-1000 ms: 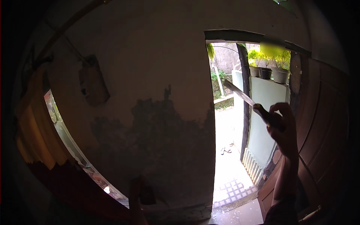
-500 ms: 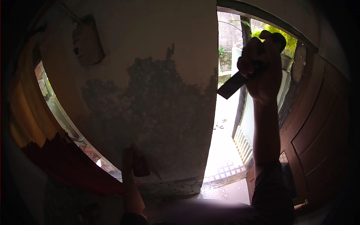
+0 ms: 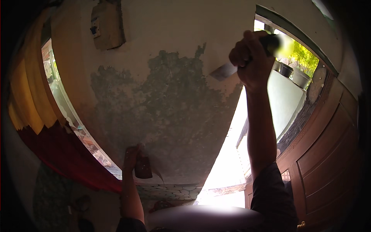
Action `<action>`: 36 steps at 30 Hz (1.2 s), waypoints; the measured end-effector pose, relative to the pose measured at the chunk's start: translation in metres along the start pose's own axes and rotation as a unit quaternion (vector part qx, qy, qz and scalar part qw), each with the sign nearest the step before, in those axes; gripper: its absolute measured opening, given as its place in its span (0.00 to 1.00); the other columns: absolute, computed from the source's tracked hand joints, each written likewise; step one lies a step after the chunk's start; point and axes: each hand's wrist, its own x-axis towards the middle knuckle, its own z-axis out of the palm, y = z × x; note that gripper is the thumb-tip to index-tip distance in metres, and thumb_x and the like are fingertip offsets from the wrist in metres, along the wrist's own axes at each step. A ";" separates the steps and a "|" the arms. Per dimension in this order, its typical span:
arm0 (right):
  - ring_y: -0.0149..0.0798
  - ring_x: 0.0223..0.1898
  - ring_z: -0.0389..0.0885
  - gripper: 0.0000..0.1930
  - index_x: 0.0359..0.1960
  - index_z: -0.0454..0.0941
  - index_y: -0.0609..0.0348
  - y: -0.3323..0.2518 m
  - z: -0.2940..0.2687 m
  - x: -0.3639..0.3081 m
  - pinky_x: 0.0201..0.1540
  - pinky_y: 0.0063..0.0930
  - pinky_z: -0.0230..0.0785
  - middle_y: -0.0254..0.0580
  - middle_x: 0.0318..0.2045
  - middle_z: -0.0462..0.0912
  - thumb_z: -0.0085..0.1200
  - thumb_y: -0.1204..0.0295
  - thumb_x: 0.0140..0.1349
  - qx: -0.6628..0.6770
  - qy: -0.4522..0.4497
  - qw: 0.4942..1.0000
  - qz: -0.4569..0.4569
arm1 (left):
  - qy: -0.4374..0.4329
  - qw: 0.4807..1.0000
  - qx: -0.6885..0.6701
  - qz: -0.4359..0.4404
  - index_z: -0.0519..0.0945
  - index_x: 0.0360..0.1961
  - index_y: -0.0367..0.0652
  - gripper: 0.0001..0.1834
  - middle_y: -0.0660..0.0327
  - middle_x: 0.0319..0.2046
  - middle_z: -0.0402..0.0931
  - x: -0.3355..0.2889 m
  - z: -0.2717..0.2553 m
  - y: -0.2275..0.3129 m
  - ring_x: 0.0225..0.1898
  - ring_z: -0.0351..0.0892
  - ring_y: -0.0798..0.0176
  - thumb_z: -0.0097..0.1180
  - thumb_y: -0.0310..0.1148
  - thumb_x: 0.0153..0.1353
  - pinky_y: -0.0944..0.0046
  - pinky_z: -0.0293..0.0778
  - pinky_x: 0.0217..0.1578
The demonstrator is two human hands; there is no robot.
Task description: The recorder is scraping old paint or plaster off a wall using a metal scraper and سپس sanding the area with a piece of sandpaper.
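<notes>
My right hand [image 3: 252, 63] is raised and closed round the dark handle of a putty knife. The flat blade of that putty knife [image 3: 223, 72] points left, close to the painted wall [image 3: 174, 29]; whether it touches cannot be told. Below and left of it spreads a rough grey-green patch [image 3: 166, 91] where the paint is gone. Low on the left, my left hand [image 3: 131, 156] is closed on a dark reddish-brown, bottle-shaped thing [image 3: 143, 169], held against or near the wall's lower part. Its exact kind is too dark to make out.
A bright doorway [image 3: 222, 166] opens on the right, with a brown panelled door [image 3: 320, 154] beside it. Outside stand potted plants [image 3: 300, 77]. A yellow and red curtain [image 3: 29, 104] hangs by a window at left. A switch box [image 3: 108, 25] sits high on the wall.
My right hand has moved left with the putty knife, from in front of the doorway to the wall's edge. The view has shifted and brightened. My left hand still holds the dark thing.
</notes>
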 end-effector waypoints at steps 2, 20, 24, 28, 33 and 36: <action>0.26 0.07 0.59 0.07 0.27 0.70 0.55 -0.009 -0.001 -0.002 0.10 0.23 0.51 0.32 0.10 0.63 0.55 0.78 0.59 0.035 -0.046 0.998 -0.029 | 0.000 0.999 -0.017 -0.038 0.77 0.14 0.39 0.27 0.64 0.13 0.71 -0.002 0.002 0.005 0.18 0.69 0.71 0.49 0.47 0.65 0.65 0.64 0.23; 0.27 0.09 0.59 0.07 0.26 0.68 0.53 0.000 0.001 -0.007 0.12 0.24 0.54 0.31 0.11 0.63 0.50 0.77 0.61 0.107 -0.108 0.987 -0.054 | 0.004 0.998 -0.008 -0.066 0.78 0.13 0.37 0.29 0.65 0.09 0.66 0.000 -0.003 -0.003 0.15 0.64 0.71 0.50 0.49 0.63 0.65 0.59 0.21; 0.27 0.09 0.58 0.06 0.27 0.69 0.54 0.017 -0.007 -0.001 0.12 0.24 0.55 0.30 0.11 0.60 0.45 0.76 0.64 0.046 -0.050 0.998 -0.015 | -0.004 0.997 -0.023 -0.076 0.78 0.13 0.37 0.29 0.65 0.10 0.66 0.002 0.003 -0.001 0.16 0.64 0.71 0.51 0.49 0.63 0.66 0.58 0.21; 0.27 0.09 0.58 0.05 0.30 0.69 0.55 0.017 -0.008 -0.008 0.12 0.24 0.57 0.31 0.11 0.59 0.43 0.77 0.64 0.072 -0.135 0.986 -0.065 | 0.002 0.995 -0.017 -0.097 0.78 0.13 0.37 0.29 0.65 0.10 0.67 0.000 -0.002 -0.002 0.16 0.64 0.72 0.51 0.49 0.63 0.66 0.58 0.21; 0.26 0.10 0.57 0.04 0.30 0.68 0.55 0.018 -0.009 -0.006 0.13 0.25 0.58 0.32 0.12 0.61 0.46 0.78 0.63 0.035 -0.110 0.992 -0.052 | 0.014 0.997 0.006 -0.081 0.78 0.12 0.37 0.29 0.65 0.09 0.66 0.001 0.004 0.001 0.15 0.63 0.71 0.51 0.49 0.63 0.66 0.58 0.21; 0.26 0.10 0.57 0.04 0.30 0.67 0.54 0.014 -0.004 -0.011 0.13 0.25 0.58 0.31 0.12 0.60 0.44 0.76 0.64 0.038 -0.135 0.988 -0.067 | 0.015 0.997 -0.017 -0.072 0.78 0.12 0.37 0.30 0.65 0.09 0.67 -0.001 0.001 -0.001 0.15 0.64 0.71 0.51 0.50 0.63 0.66 0.59 0.21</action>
